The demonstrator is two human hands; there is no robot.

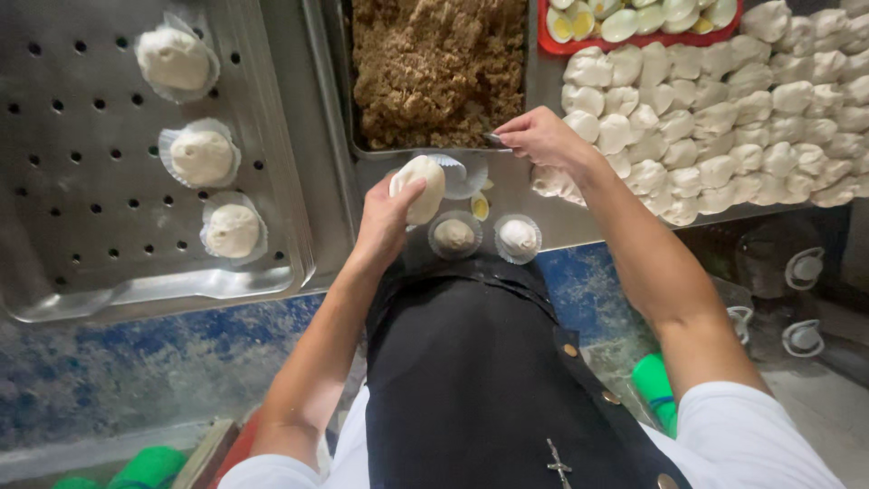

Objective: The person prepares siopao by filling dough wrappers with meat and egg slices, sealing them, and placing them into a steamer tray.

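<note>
Bun [420,186] upright-tilted, long axis running up from left hand [387,222] fingers wrapped round its base; right hand [541,138] pinches a small utensil [496,140] by filling tray [434,149].

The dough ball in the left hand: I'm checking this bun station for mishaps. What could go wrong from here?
1. The left hand holds the dough ball directly above two finished buns in paper liners; a slip could squash them.
2. The right hand works a small utensil at the edge of the brown filling tray; crumbs might spill onto the counter.
3. The raw dough pieces lie touching, so they may stick together.
</note>
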